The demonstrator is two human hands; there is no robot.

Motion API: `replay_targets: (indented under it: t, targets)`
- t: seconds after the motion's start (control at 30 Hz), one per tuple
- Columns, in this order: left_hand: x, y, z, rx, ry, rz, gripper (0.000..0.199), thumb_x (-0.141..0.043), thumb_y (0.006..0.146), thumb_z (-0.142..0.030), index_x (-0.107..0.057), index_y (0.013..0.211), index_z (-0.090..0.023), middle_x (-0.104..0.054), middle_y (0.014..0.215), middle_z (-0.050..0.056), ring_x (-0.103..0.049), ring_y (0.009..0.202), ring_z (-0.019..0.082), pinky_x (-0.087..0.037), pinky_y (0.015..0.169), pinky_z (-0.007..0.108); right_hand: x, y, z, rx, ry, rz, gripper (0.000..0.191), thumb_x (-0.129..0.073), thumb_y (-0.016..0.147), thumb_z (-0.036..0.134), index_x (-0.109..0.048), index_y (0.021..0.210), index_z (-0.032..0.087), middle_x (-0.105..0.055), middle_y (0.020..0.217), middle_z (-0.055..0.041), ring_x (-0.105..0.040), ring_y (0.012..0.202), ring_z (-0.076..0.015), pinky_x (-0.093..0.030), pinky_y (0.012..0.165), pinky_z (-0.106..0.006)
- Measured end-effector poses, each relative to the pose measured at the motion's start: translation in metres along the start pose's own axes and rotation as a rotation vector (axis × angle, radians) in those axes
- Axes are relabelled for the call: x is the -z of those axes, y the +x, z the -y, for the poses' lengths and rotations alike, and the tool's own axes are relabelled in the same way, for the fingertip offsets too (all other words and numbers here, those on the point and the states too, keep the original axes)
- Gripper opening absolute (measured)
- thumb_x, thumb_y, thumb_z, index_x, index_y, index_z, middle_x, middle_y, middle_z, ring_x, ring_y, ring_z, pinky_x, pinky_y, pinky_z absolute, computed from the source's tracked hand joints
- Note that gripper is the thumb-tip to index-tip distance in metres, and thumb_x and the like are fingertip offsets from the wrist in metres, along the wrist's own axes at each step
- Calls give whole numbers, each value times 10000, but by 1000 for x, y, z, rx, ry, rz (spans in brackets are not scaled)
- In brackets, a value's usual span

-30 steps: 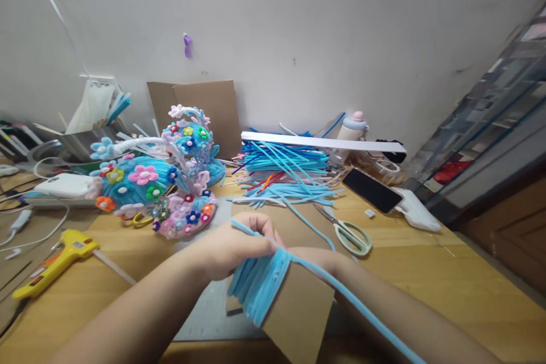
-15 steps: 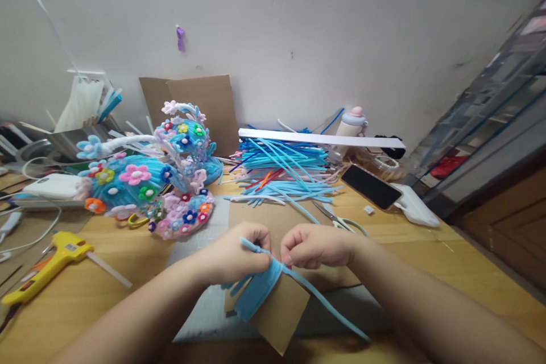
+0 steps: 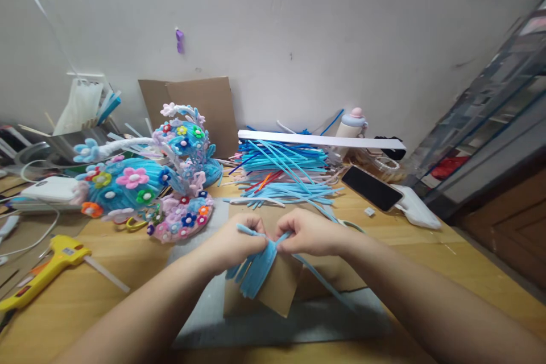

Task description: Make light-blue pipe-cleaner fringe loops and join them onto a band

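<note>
My left hand (image 3: 241, 243) is closed, thumb and fingers pinching the upper end of a small cardboard piece (image 3: 285, 283) wrapped with light blue pipe cleaners (image 3: 259, 268). One short blue end sticks out above the left thumb. Close beside it, my right hand (image 3: 310, 232) pinches a light blue pipe cleaner (image 3: 283, 238) at the edge of the wrapped band. A long blue tail (image 3: 326, 283) slants down to the right below that hand. Both sets of fingertips nearly meet, and some fingers are hidden behind the work.
Beyond the hands lies a pile of pipe cleaners (image 3: 285, 159) with a white strip (image 3: 319, 139) across it. Flower-covered baskets (image 3: 136, 187) stand at left, near a yellow glue gun (image 3: 46, 273). A phone (image 3: 372, 187) and partly hidden scissors (image 3: 352, 224) are at right.
The wrapped cardboard has risen slightly. My right hand has shifted a little left and up, and now a blue pipe cleaner shows between its thumb and fingers. The long tail has swung.
</note>
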State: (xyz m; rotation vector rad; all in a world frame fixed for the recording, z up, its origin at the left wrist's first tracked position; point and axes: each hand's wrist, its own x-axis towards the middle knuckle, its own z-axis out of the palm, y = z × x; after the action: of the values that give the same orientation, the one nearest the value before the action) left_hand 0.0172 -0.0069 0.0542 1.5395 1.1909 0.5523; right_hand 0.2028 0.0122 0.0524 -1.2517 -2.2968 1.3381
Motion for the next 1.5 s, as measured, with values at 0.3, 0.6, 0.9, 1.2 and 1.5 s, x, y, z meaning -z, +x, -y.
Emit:
replay_targets:
  t: [0.3,0.6,0.9,1.2,1.5]
  targets:
    - [8,33,29,141,-377,59,324,-743,557,-346,-623,782,-145,-607,674,1,-539,606,127,-366,562,229,19,37,-21,34,38,24,171,-602,655,269,-650,729,123,-495,585,48,-382,542,-75,-299,505,-186]
    - [5,38,43,0,-165,-96,274,-669,651,-390,-630,690,-122,-554,553,-15,-471,513,107,-319,484,206,-1,36,-15,45,-129,-228,106,-555,708,223,-631,748,161,-573,659,9,-457,606,-116,-285,537,-214]
    - [5,13,22,-262,303,-412,179,-542,784,-335,-641,743,-192,-639,687,14,-568,636,159,-398,567,236,-26,20,1,145,-9,-523,219,-449,855,309,-538,698,184,-539,637,-3,-458,596,-121,-287,554,-241]
    - [-1,-13,19,-813,902,-737,234,-600,726,-105,-620,946,-182,-680,813,76,-607,724,196,-434,674,288,-35,21,12,118,1091,-302,221,-614,759,348,-510,781,154,-535,633,17,-450,511,-66,-342,492,-188]
    - [8,-11,26,-1005,1035,-747,370,-620,723,-84,-580,1085,-145,-690,949,90,-603,898,231,-455,816,357,-34,21,10,206,1295,-250,411,-694,698,216,-448,1024,263,-559,804,25,-470,540,-59,-350,518,-193]
